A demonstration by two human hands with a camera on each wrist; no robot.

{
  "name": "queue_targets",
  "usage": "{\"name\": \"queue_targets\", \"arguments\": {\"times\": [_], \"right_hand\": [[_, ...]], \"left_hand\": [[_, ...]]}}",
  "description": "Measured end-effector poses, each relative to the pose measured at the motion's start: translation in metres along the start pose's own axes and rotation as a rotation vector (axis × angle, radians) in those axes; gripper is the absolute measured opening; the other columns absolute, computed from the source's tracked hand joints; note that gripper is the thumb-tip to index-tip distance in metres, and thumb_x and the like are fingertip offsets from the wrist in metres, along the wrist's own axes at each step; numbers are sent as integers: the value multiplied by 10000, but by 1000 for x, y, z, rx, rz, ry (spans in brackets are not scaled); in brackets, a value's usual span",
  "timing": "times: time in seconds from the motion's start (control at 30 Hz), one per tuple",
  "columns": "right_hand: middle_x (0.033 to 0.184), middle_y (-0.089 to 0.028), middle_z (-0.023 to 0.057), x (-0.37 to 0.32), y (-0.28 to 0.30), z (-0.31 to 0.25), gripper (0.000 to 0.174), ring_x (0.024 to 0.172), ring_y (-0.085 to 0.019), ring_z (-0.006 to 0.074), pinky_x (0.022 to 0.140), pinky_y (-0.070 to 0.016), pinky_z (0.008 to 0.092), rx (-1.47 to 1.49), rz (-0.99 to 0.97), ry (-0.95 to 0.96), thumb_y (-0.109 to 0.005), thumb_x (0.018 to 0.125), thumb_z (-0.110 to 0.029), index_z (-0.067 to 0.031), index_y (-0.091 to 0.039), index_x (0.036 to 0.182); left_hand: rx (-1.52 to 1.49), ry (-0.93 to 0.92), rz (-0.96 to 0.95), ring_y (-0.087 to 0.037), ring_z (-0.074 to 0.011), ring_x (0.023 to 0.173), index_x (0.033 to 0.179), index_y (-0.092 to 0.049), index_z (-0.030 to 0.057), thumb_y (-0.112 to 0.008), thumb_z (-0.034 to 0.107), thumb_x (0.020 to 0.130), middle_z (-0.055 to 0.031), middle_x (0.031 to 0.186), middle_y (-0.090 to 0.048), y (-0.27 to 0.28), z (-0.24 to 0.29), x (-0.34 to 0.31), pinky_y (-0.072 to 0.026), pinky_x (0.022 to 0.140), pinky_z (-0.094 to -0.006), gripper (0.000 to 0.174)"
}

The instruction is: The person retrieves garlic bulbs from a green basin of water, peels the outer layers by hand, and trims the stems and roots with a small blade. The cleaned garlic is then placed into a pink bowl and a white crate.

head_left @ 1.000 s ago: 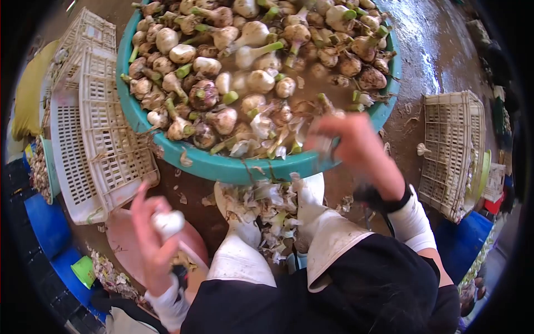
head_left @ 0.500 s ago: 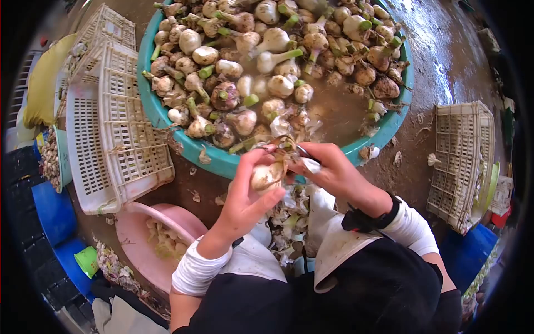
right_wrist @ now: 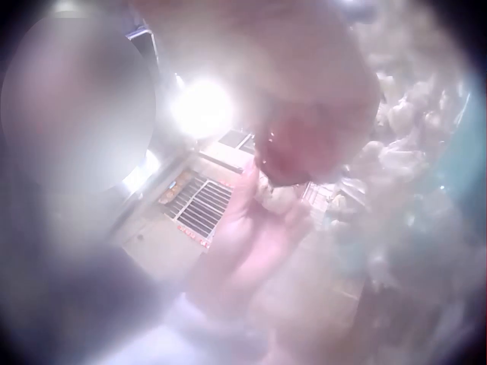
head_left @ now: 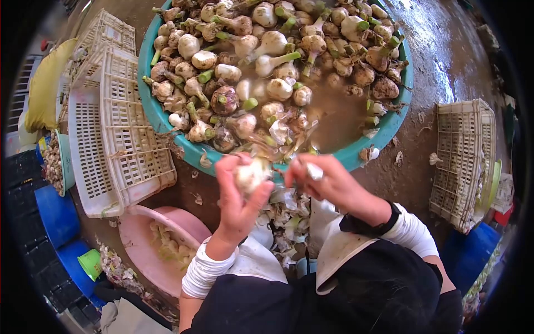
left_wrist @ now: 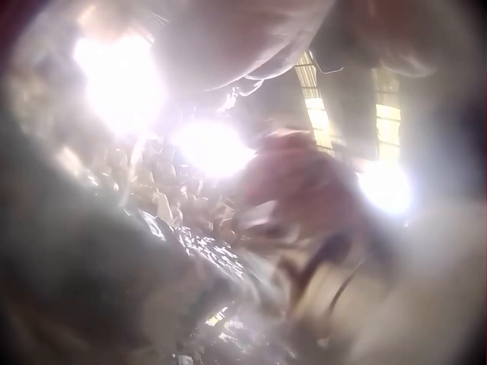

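Note:
In the head view, my left hand (head_left: 236,203) grips a garlic bulb (head_left: 253,175) near the front rim of a teal tub (head_left: 194,158). The bulb looks mostly white, with brownish strands at its top. Close to its right, my right hand (head_left: 331,181) has curled fingers around a small white object (head_left: 315,171); motion blur hides its kind. Heaped in the tub's muddy water are many garlic bulbs (head_left: 272,42) with cut green stems. Both wrist views are blurred and glaring; the left hand (right_wrist: 255,243) shows in the right wrist view.
A pink basin (head_left: 130,234) with pale pieces inside stands at lower left. White plastic crates (head_left: 92,150) lean left of the tub, and another crate (head_left: 464,167) stands at right. Garlic peelings (head_left: 286,214) lie between the person's white boots.
My left hand has come from above the pink basin to the tub's front with a browner bulb, which now looks whiter. My right hand left the tub, met the bulb, then drew slightly apart.

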State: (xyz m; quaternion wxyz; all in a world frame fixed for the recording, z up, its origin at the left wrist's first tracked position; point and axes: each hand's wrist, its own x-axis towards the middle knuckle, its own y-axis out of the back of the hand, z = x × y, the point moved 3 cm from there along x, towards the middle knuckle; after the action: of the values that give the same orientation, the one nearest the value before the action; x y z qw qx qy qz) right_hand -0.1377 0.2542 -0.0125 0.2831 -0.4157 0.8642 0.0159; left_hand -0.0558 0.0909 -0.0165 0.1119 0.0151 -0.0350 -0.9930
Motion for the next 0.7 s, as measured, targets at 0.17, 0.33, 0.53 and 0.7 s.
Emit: {"name": "queue_targets", "arguments": {"times": [0.17,0.33,0.53,0.7], "right_hand": [[712,-537,-44,21,-10,6,104,624,-483,42,531,-392,213,428,79,15,-624,861,-106,-51,-562,924],[793,-570,32,18,-9,11,279,710,-520,53,606,-445,246,-267,145,436,-710,780,-100,-24,-538,986],[909,-632,28,21,-15,13,324,845,-557,65,733,-480,276,130,-7,203,-765,794,-176,-19,-588,1014],[903,-618,-3,17,-10,3,342,798,-524,44,689,-452,241,152,-36,133,-772,790,-174,-20,-600,1043]], "left_hand": [[133,-146,-153,-406,-198,1109,1220,-316,74,-677,261,864,-90,1159,-383,-8,-11,1,-352,963,-360,540],[-722,575,-21,-489,-88,704,1210,-386,108,-411,495,972,-21,970,-542,-5,-8,3,-393,566,-206,455],[-553,567,66,-501,-67,678,1243,-424,108,-448,450,969,-21,1034,-582,-19,-10,2,-357,514,-197,439],[-709,572,-52,-554,-93,838,1274,-399,112,-517,370,946,-22,1085,-556,-4,-14,1,-449,618,-237,434]]}}
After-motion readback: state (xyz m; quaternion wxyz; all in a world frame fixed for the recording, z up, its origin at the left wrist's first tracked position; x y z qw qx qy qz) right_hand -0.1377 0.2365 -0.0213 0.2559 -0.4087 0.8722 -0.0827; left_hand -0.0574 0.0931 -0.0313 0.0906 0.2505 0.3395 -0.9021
